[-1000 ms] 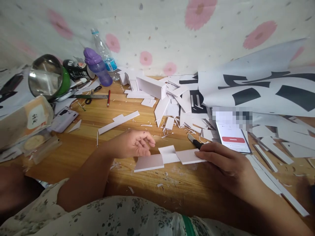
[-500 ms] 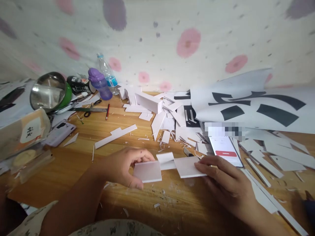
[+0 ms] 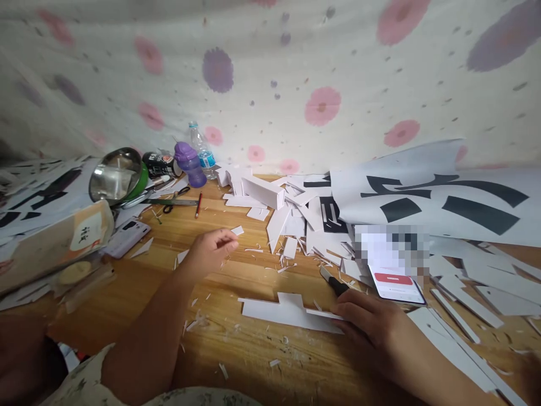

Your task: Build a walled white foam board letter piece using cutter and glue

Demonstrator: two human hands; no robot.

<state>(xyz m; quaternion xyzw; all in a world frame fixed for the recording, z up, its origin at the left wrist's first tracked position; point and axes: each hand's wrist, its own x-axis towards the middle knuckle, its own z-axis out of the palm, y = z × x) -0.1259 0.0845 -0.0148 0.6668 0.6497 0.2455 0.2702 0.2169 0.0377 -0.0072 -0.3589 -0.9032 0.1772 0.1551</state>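
Note:
My left hand [image 3: 213, 248] reaches out over a long white foam-board strip [image 3: 238, 230], fingers curled together around its middle; only its two ends show. My right hand [image 3: 367, 316] is low at the right, its fingers closed at the right end of a thin white foam-board piece [image 3: 323, 314]. This piece lies on or against a larger flat white foam-board piece [image 3: 274, 316] with a raised square tab. A utility knife [image 3: 336, 283] with a dark handle lies just beyond my right fingers.
A heap of white offcuts [image 3: 315, 231] and a white box shape [image 3: 264, 193] stand at the back. A lit phone [image 3: 397, 282] is at the right under a printed sheet [image 3: 406, 197]. A bowl [image 3: 116, 177], purple bottle [image 3: 190, 163], scissors [image 3: 169, 207] and pencil [image 3: 198, 204] are back left.
My left hand has let go of its board and moved up and left to the strip. My right hand has lowered its board. The view has tilted up slightly.

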